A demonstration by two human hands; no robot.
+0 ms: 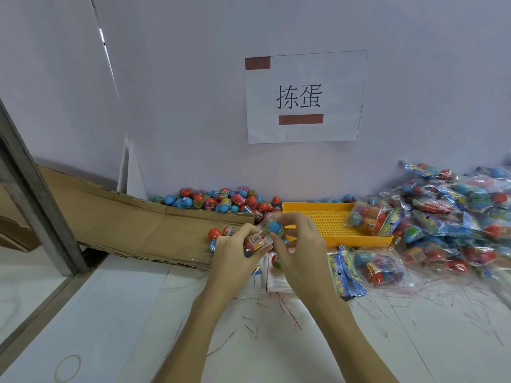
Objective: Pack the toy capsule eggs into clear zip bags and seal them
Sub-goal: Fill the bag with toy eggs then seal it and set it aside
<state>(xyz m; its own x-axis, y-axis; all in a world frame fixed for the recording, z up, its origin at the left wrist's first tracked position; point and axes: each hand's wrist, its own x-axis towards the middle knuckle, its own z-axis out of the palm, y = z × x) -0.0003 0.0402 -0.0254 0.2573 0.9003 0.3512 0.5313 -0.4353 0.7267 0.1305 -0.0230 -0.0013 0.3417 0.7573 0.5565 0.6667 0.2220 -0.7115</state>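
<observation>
1. Left hand (235, 246) gripped a clear zip bag (258, 239) from its left side, fingers curled round it; red and blue capsule eggs showed inside the bag.
2. Right hand (300, 244) pinched the same bag's top right part, thumb and fingers curled over it, a blue egg (276, 227) visible right at the fingertips.
3. Bag was held between both hands, above the white table (276, 341), just in front of the cardboard flap's (143, 225) right end.
4. Loose egg pile (221, 201) lay against the back wall behind the cardboard; a few stray eggs, one red (215, 233), sat just left of the left hand.
5. Yellow perforated tray (331, 226) stood right of the hands, one filled bag (372, 218) leaning on its right edge.
6. Heap of filled bags (456, 217) covered the far right of the table; another filled bag (380, 268) lay nearer, beside a stack of printed header cards (344, 272).
7. Empty zip bags (272, 277) lay flat under the right wrist.
8. Paper sign (304, 96) with two characters was stuck on the wall.
9. Rubber band (67, 367) lay at the table's near left corner.
</observation>
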